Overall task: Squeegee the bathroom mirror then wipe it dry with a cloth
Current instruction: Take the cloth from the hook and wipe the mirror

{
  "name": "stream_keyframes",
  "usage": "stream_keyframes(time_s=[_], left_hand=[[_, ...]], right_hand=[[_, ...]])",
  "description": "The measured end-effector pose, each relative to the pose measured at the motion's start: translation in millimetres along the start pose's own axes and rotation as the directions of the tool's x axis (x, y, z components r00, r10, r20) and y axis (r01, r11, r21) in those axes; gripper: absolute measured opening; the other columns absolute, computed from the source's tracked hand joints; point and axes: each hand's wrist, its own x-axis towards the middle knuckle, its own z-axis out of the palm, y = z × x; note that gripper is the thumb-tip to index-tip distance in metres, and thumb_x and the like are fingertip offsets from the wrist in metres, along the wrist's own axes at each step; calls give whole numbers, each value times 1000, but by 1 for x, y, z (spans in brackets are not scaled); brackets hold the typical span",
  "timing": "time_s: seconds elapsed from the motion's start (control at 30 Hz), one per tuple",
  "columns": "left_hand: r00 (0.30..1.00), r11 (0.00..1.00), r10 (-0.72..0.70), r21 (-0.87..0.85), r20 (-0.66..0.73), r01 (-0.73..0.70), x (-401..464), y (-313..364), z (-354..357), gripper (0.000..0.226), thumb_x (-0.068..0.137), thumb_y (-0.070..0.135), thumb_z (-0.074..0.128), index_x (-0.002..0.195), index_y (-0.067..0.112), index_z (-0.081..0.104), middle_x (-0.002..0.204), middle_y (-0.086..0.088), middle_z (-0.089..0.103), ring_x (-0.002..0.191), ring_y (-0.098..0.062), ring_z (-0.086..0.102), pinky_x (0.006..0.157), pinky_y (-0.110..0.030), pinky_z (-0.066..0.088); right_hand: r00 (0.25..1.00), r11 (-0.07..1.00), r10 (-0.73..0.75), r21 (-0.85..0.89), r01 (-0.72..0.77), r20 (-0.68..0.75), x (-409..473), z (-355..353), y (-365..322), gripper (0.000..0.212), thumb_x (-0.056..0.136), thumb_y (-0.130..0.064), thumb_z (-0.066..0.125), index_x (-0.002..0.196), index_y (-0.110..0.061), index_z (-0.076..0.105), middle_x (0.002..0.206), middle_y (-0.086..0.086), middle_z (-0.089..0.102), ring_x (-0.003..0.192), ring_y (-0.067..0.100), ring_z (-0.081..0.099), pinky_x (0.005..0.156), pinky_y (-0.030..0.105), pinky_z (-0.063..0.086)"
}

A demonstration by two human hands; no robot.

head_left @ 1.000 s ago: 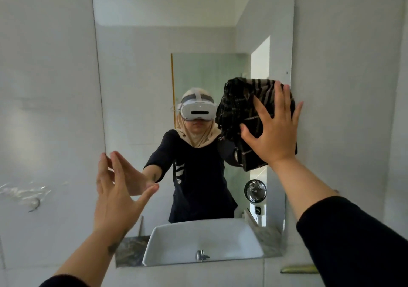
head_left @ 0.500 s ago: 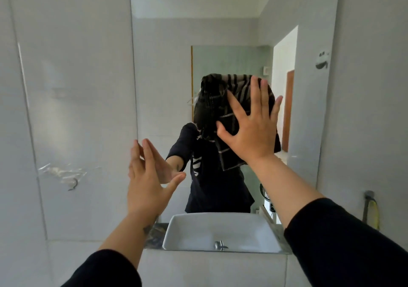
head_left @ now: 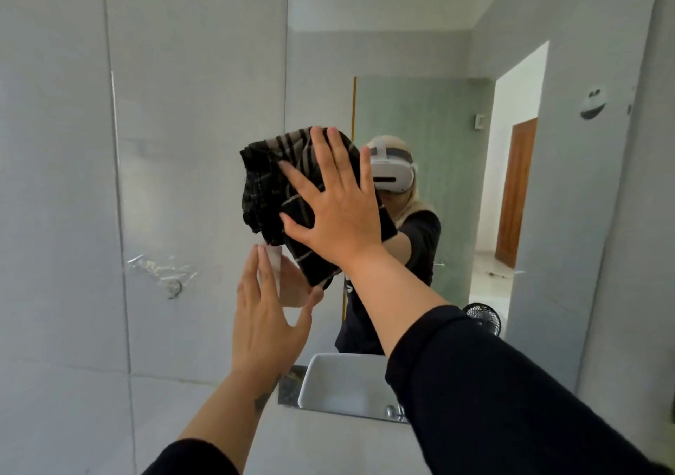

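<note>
The frameless mirror hangs on the grey tiled wall. A dark plaid cloth is bunched against the glass at the mirror's left edge. My right hand lies flat over the cloth with fingers spread, pressing it to the glass. Just below it, my left hand is raised with fingers apart, its fingertips at the mirror's left edge, and it holds nothing. No squeegee is in view.
The mirror reflects a person in a headset, a white basin with a tap, a small black fan and an open doorway. Torn tape and a hook mark the wall on the left.
My right hand has slid the cloth leftward across the glass, from the right side to the mirror's left edge. The view has swung left, and my left hand has risen close under the cloth.
</note>
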Motion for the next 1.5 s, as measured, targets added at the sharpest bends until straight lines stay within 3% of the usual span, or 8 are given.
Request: stream_keyframes(time_s=[0.13,0.37,0.5,0.7,0.87,1.1,1.3,1.5], left_hand=[[995,998,-62,32,80,59,-10,-12,-6,106,82,28,68,149,15,-14,159,-3,-7,146,-18,-3,119,-38,17],[988,999,-31,17,149,28,-15,-2,2,110,81,35,70,149,22,-16,159,0,-12,147,-19,-1,117,-44,25],[985,993,4,116,173,-24,-13,14,10,113,79,41,71,147,34,-19,157,-1,-19,146,-27,0,114,-55,24],[959,908,175,339,224,-245,-2,20,11,114,74,43,75,150,30,-10,157,-2,-20,146,-25,-14,115,-60,11],[941,898,225,322,253,-301,5,17,10,112,72,40,79,152,26,1,159,-6,-12,147,-24,-9,115,-58,17],[940,892,252,322,231,-318,6,13,13,112,73,45,76,151,30,-3,159,-3,-14,147,-21,-12,117,-52,18],[946,929,297,188,131,-318,12,21,-10,77,77,36,57,146,29,24,155,-1,19,140,-23,19,114,-52,24],[965,945,258,193,45,-262,34,17,-29,60,89,27,45,146,29,25,156,2,20,145,-22,13,116,-52,20]], right_hand=[[991,992,-123,-6,123,44,-23,2,-4,66,84,-60,48,144,-36,38,161,14,13,149,31,6,117,60,6],[984,986,-141,-69,149,107,-71,-9,40,68,83,-63,46,145,-39,35,161,13,12,149,29,5,117,60,7],[995,992,-75,-99,82,70,-91,-22,81,69,81,-63,50,144,-38,37,160,15,17,149,31,9,117,59,3],[999,991,36,-128,-33,25,-133,-39,144,69,80,-60,53,143,-35,38,158,18,19,147,36,11,115,61,3],[975,970,219,-106,-220,-28,-185,-44,174,66,79,-54,54,139,-30,41,156,22,18,147,37,8,113,59,-4],[907,903,410,-97,-419,-101,-243,-25,150,63,80,-53,52,138,-29,42,154,26,20,145,43,11,112,65,0],[960,957,276,-78,-278,-36,-209,-18,110,64,80,-56,56,138,-31,47,154,24,23,145,40,13,115,58,-7],[996,997,72,-45,-70,49,-162,-7,51,64,83,-59,52,141,-34,45,156,19,25,146,36,17,115,61,4]])
